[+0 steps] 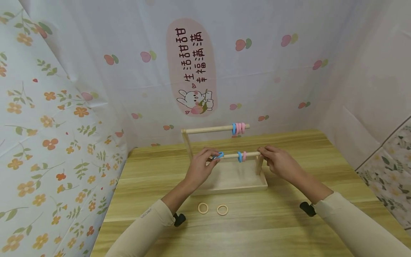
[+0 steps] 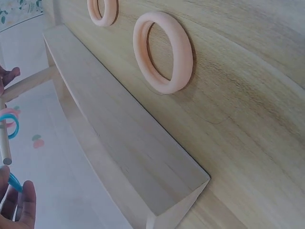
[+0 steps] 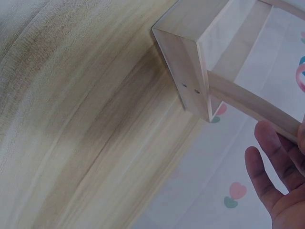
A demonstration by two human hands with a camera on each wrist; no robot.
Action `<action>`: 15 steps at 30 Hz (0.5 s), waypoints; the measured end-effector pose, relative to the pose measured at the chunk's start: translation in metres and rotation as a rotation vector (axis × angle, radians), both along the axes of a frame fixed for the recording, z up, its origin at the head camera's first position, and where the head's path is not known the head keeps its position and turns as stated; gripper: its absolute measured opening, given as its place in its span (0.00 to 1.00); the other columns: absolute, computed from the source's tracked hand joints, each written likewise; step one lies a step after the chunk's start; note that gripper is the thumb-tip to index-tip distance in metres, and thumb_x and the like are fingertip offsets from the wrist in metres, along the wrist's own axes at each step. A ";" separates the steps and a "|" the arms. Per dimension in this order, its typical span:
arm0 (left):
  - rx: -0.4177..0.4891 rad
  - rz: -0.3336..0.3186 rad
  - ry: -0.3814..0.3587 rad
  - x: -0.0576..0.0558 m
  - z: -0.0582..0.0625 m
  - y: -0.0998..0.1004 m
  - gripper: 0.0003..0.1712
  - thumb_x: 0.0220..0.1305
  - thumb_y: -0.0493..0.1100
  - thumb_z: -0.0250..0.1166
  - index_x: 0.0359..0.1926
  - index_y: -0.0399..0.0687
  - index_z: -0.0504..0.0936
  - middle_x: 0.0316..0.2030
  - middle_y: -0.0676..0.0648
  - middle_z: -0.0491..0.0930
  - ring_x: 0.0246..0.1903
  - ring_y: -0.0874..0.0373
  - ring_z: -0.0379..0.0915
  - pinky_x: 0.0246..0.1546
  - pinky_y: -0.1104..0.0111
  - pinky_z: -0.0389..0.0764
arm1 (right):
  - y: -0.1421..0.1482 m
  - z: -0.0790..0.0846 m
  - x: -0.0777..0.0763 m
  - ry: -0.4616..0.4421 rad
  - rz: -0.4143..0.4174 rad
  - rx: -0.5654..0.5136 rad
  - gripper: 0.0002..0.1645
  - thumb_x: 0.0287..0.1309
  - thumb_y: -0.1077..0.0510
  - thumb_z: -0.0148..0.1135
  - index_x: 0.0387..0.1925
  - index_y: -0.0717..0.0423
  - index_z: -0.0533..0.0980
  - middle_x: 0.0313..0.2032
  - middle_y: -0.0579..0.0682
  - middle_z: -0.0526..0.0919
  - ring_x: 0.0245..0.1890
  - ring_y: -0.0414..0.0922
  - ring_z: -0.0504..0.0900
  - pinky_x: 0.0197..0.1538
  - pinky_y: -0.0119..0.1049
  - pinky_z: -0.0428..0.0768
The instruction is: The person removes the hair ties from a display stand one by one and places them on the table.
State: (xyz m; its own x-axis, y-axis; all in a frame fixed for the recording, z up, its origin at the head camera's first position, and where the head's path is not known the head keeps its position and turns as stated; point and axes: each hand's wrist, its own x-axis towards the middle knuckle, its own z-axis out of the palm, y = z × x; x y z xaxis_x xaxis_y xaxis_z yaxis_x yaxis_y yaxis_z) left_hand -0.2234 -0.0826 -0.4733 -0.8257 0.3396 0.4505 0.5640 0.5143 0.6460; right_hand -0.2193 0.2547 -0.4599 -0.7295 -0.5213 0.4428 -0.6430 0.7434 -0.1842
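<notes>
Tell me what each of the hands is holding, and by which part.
The left hand pinches a blue ring by one side; the right hand grips the wooden stand where its nearer rod meets the post.

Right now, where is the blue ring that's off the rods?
In the head view, the loose blue ring is pinched by the left hand, just beyond the free left end of the front rod.

On the backdrop (image 1: 266,80), a pink oval (image 1: 193,66) is bearing dark red Chinese lettering (image 1: 198,53) in two lines, both running from bottom to top: the left line is reading 生活甜甜, the right line is reading 幸福满满. The left sleeve (image 1: 144,228) is showing print (image 1: 146,213) too small to read.
</notes>
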 end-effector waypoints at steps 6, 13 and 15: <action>-0.002 -0.001 0.030 0.000 -0.003 -0.002 0.08 0.75 0.39 0.74 0.49 0.39 0.91 0.59 0.40 0.89 0.53 0.47 0.91 0.49 0.66 0.93 | 0.000 0.001 0.001 -0.009 -0.006 -0.005 0.21 0.66 0.76 0.68 0.60 0.70 0.85 0.42 0.56 0.87 0.28 0.41 0.79 0.31 0.36 0.81; -0.014 -0.019 0.027 0.002 -0.003 -0.004 0.07 0.72 0.39 0.77 0.45 0.41 0.92 0.56 0.43 0.91 0.51 0.48 0.89 0.45 0.63 0.94 | 0.000 0.000 0.000 -0.009 -0.010 0.012 0.24 0.64 0.77 0.69 0.61 0.71 0.84 0.43 0.57 0.88 0.28 0.41 0.78 0.31 0.36 0.80; -0.019 -0.031 0.021 0.002 -0.003 -0.004 0.06 0.70 0.39 0.79 0.44 0.42 0.92 0.55 0.43 0.91 0.50 0.49 0.89 0.43 0.62 0.94 | 0.000 0.000 0.000 -0.011 -0.011 0.010 0.23 0.64 0.77 0.69 0.61 0.71 0.84 0.43 0.57 0.88 0.28 0.41 0.77 0.31 0.35 0.79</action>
